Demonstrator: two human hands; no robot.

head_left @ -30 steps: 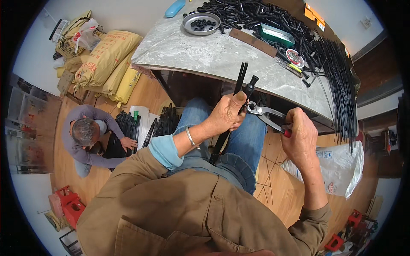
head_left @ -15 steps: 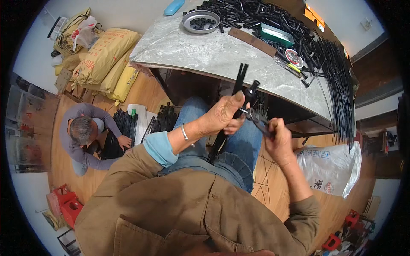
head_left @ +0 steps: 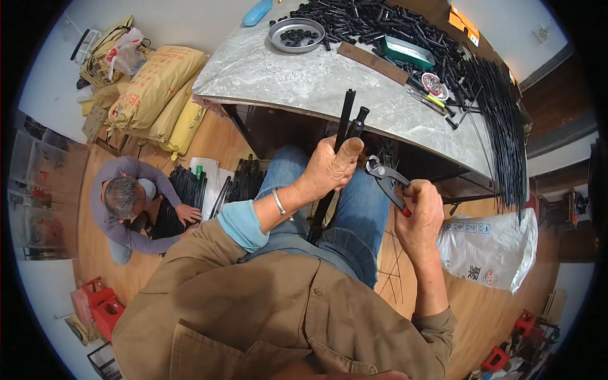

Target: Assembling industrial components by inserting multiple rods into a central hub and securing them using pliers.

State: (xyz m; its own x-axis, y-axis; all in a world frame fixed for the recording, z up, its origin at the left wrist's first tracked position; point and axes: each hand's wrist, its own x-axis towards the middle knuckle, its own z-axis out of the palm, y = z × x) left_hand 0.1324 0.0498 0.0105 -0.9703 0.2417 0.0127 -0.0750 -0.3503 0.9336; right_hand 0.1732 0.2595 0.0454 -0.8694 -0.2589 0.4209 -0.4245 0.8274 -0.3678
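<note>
My left hand (head_left: 329, 166), with a bracelet at its wrist, is closed round a bundle of black rods (head_left: 346, 117) in front of the table's near edge. One piece among them, a black fitting (head_left: 358, 123) with a stepped neck, stands beside the thumb. The rods' lower ends run down between my thighs. In my right hand (head_left: 420, 212) is a pair of pincers (head_left: 384, 175) with red-and-black handles. The jaws are apart from the rods, a short way to the right of my left hand, with nothing visible between them.
On the grey table (head_left: 266, 79) lie a heap of black tubes (head_left: 367, 25), a round metal dish (head_left: 275, 42), a green box (head_left: 408, 54) and long thin rods (head_left: 497, 120). A co-worker (head_left: 130, 206) crouches at left by black rods. A silver sack (head_left: 487, 250) lies right; yellow sacks (head_left: 152, 88) are stacked far left.
The pincers have come away from the rods and moved right and down with my right hand. My left hand has shifted slightly left, still holding the rods.
</note>
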